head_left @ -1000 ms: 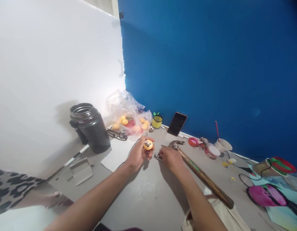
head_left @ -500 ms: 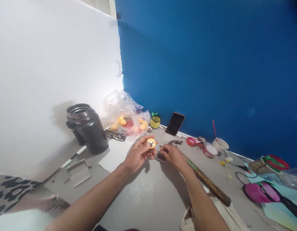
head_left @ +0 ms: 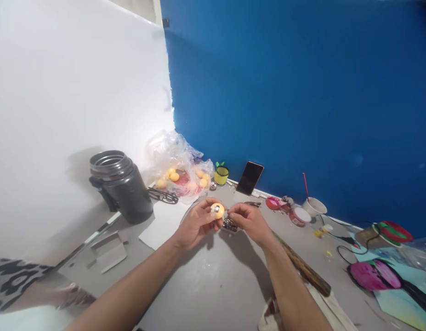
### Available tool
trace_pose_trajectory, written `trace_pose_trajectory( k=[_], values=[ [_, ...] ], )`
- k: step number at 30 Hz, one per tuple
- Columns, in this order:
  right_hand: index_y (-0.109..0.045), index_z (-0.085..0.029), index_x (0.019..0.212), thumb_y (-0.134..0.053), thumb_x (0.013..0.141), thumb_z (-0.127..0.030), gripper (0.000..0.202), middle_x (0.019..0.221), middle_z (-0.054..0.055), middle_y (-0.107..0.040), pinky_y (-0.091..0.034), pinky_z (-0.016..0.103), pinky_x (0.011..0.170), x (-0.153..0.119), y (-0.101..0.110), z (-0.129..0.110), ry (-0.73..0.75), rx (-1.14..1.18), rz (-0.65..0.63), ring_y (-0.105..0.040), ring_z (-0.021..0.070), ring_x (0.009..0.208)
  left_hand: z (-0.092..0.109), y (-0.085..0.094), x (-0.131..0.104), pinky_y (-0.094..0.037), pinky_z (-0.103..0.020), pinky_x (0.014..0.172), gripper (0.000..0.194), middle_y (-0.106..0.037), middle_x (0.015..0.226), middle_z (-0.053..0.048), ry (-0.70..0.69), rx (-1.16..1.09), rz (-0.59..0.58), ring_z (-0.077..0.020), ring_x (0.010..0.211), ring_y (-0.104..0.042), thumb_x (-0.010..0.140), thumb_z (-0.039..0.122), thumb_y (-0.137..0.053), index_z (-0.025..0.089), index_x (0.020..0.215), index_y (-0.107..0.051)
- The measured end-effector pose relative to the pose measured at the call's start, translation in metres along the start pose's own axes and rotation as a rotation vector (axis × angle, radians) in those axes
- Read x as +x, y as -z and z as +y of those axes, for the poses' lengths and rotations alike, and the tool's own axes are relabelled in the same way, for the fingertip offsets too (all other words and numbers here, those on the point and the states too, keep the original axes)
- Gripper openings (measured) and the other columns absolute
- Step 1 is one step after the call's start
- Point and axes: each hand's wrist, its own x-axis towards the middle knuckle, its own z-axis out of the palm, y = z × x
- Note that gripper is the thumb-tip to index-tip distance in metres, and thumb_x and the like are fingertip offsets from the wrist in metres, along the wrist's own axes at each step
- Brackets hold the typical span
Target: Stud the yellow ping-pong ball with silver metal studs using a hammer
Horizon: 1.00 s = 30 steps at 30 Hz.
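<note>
My left hand holds a yellow-orange ball between thumb and fingers, with shiny metal pieces on the side facing me. Close to its right, my right hand has thumb and forefinger pinched together; whatever is between them is too small to make out. Below the fingertips sits a small container of shiny metal bits. Behind my right hand shows part of a hammer head, and its wooden handle runs toward the lower right, partly under my forearm.
A dark flask, glasses and a plastic bag with several yellow balls stand left. A phone leans on the blue wall. A paper cup and magenta item lie right. Another person's hand is lower left.
My right hand has lifted from the container of metal bits and come nearer to the ball. My left hand has tilted the ball slightly.
</note>
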Motion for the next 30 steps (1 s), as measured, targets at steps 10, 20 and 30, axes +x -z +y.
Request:
trace_pose_trajectory(
  k=[10, 20, 30],
  values=[
    [-0.071, -0.018, 0.076, -0.09, 0.066, -0.044, 0.033, 0.067, 0.001, -0.067, -0.029, 0.025, 0.052, -0.012, -0.006, -0.021, -0.033, 0.415, -0.038, -0.043, 0.0082, 0.053, -0.011, 0.0, -0.001, -0.049, -0.024, 0.062, 0.035, -0.067, 0.103, -0.005, -0.097, 0.333, 0.049, -0.0136, 0.075, -0.062, 0.079, 0.027, -0.08, 0.021, 0.098, -0.052],
    [-0.074, -0.018, 0.074, -0.088, 0.065, -0.04, 0.028, 0.061, -0.002, -0.062, -0.034, 0.025, 0.054, -0.011, -0.022, -0.02, -0.06, 0.349, -0.013, -0.044, 0.0092, 0.055, -0.01, -0.009, -0.007, -0.044, -0.027, 0.072, 0.026, -0.066, 0.096, -0.003, -0.225, 0.697, 0.134, -0.0186, 0.083, -0.057, 0.08, 0.019, -0.068, 0.02, 0.106, -0.066],
    [-0.074, -0.018, 0.071, -0.088, 0.063, -0.037, 0.025, 0.063, 0.0, -0.066, -0.035, 0.025, 0.056, -0.009, -0.024, -0.016, -0.11, 0.32, -0.006, -0.047, 0.0102, 0.057, -0.018, -0.003, -0.007, -0.046, -0.033, 0.084, 0.027, -0.069, 0.109, -0.007, -0.286, 0.843, 0.096, -0.0241, 0.094, -0.062, 0.085, 0.019, -0.063, 0.022, 0.111, -0.066]
  ],
)
